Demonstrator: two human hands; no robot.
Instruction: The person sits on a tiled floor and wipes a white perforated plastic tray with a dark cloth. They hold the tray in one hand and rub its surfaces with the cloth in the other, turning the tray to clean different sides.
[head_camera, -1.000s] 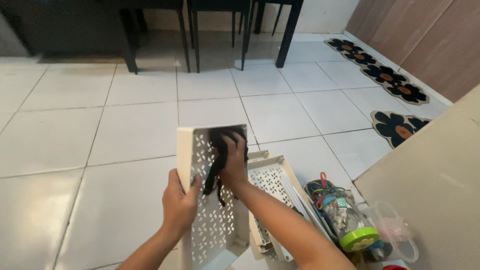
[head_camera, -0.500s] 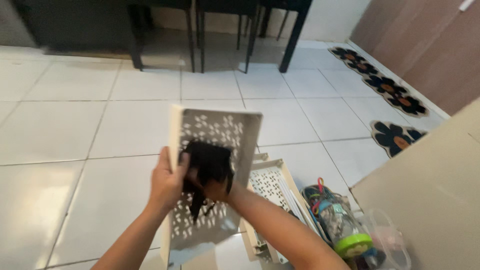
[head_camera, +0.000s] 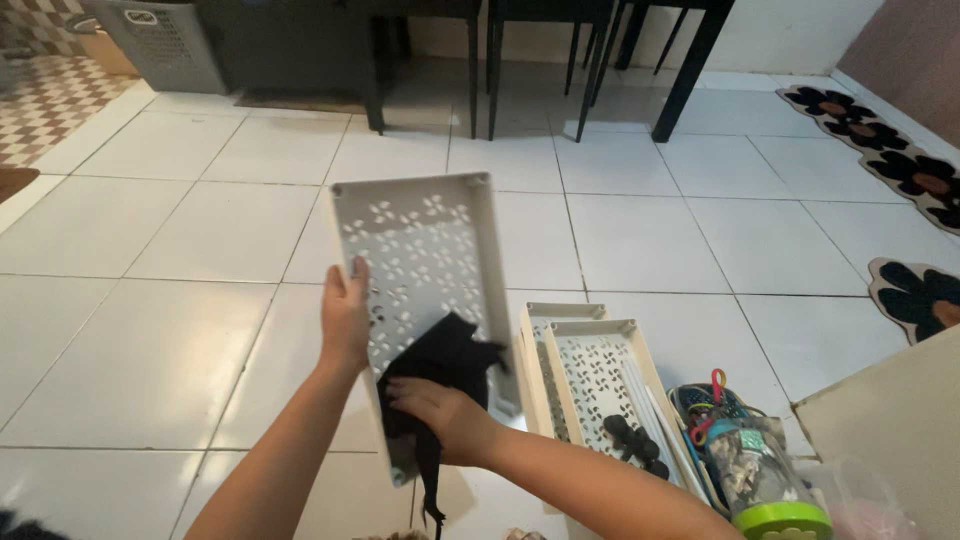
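White perforated tray (head_camera: 425, 260) upright, long axis vertical.

From my feed I see two bare forearms rising from the bottom edge, no sleeves reaching into view on either. My left hand (head_camera: 346, 318) wears no glove, ring or watch that I can make out, and its wrist is uncovered. My right hand (head_camera: 440, 418) is likewise ungloved, the wrist plain, without band or bracelet. Nails look short; finer detail is too small to tell.
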